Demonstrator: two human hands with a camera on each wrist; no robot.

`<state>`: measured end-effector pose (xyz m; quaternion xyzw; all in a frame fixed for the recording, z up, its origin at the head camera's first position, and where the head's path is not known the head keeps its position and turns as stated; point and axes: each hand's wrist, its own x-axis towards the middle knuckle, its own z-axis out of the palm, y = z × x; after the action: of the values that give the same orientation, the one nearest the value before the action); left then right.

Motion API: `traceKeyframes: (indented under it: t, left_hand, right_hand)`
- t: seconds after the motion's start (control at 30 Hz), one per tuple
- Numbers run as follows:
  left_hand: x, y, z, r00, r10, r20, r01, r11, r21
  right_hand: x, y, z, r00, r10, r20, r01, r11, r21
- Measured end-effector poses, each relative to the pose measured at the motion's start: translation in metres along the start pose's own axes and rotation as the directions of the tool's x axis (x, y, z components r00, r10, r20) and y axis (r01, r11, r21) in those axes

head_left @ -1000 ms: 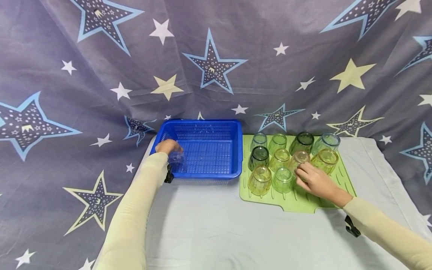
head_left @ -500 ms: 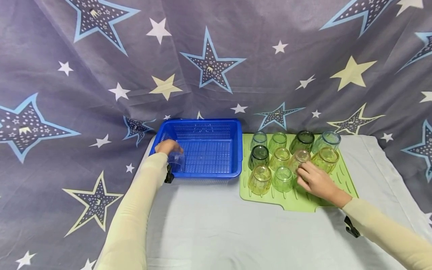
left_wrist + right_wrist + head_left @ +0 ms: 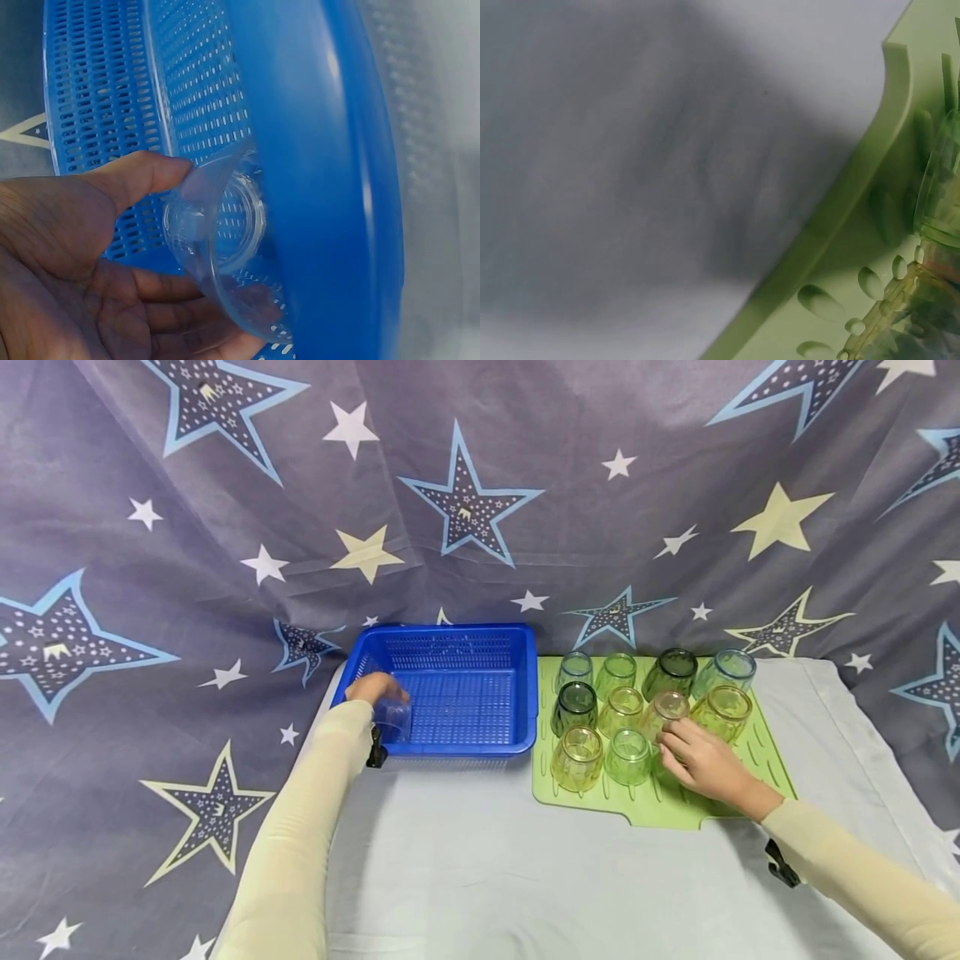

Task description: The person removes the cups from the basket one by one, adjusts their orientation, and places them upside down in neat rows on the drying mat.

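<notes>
In the head view, my left hand [image 3: 375, 688] is inside the left end of the blue plastic basket [image 3: 525, 693] and holds a clear drinking glass [image 3: 395, 718]. The left wrist view shows my thumb on one side of that glass [image 3: 199, 217] and my fingers curled along the other, its wide mouth facing the basket wall. My right hand [image 3: 701, 760] hangs over the green mat [image 3: 660, 814] with loosely curled fingers, fingertips close by a pinkish glass [image 3: 666, 712]. Nothing shows between the right thumb and fingers.
Several coloured glasses stand upside down in rows on the mat, among them a yellow glass [image 3: 577, 760], a light green glass [image 3: 628, 758] and a dark glass [image 3: 574, 710]. A star-patterned curtain [image 3: 487, 585] hangs behind the white-covered table [image 3: 480, 843].
The left hand and its glass shift very slightly in the basket. The right hand stays over the mat, and the head view drifts a little.
</notes>
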<state>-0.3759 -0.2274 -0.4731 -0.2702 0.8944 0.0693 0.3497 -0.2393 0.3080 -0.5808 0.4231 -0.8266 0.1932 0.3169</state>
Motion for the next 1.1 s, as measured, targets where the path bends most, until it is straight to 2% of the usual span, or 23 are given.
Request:
traceKeyframes:
  t: [0.1, 0.13, 0.2, 0.27, 0.5, 0.57, 0.67, 0.73, 0.77, 1.0, 1.1]
  left_hand:
    - [-0.008, 0.002, -0.001, 1.0, -0.019, 0.011, 0.019, 0.999, -0.038]
    - [-0.022, 0.003, -0.002, 1.0, -0.017, 0.02, 0.018, 0.999, -0.049]
    - [-0.03, 0.003, -0.001, 1.0, -0.017, 0.015, 0.018, 0.998, -0.055]
    - [-0.036, 0.004, -0.001, 1.0, -0.022, 0.014, 0.023, 0.995, -0.099]
    - [-0.039, -0.001, 0.003, 0.999, -0.026, 0.042, 0.035, 0.972, -0.233]
    - [-0.037, -0.002, 0.004, 0.999, -0.011, 0.052, 0.022, 0.977, -0.211]
    - [-0.032, -0.003, 0.006, 0.996, 0.048, 0.07, -0.044, 0.997, -0.059]
    - [-0.028, -0.003, 0.006, 0.994, 0.08, 0.078, -0.084, 0.995, 0.047]
    - [-0.027, -0.003, 0.006, 0.993, 0.087, 0.081, -0.092, 0.994, 0.065]
    - [-0.025, 0.002, 0.007, 0.995, 0.057, 0.085, -0.058, 0.998, 0.001]
    - [-0.026, 0.002, 0.008, 0.99, 0.085, 0.115, -0.088, 0.996, 0.019]
  right_hand:
    - [0.0, 0.0, 0.0, 1.0, -0.014, 0.006, 0.014, 1.0, -0.013]
    - [0.0, 0.001, 0.0, 1.0, -0.018, 0.011, 0.018, 1.0, -0.018]
    - [-0.001, 0.001, -0.001, 0.999, -0.02, 0.031, 0.021, 0.999, -0.031]
    - [-0.002, 0.001, -0.001, 0.999, -0.019, 0.049, 0.021, 0.999, -0.044]
    - [-0.003, 0.0, -0.002, 0.998, 0.004, 0.069, 0.001, 0.998, -0.067]
    - [-0.003, 0.0, -0.001, 0.998, 0.004, 0.067, 0.001, 0.997, -0.073]
    - [-0.003, -0.001, 0.0, 0.997, 0.006, 0.072, 0.001, 0.996, -0.085]
    - [-0.003, -0.001, 0.001, 0.997, 0.01, 0.079, -0.003, 0.996, -0.088]
    - [-0.003, -0.002, 0.001, 0.996, 0.015, 0.084, -0.008, 0.996, -0.089]
    - [-0.003, -0.002, 0.0, 0.993, 0.036, 0.111, -0.027, 0.996, -0.082]
    - [-0.004, -0.002, 0.0, 0.993, 0.038, 0.109, -0.028, 0.996, -0.087]
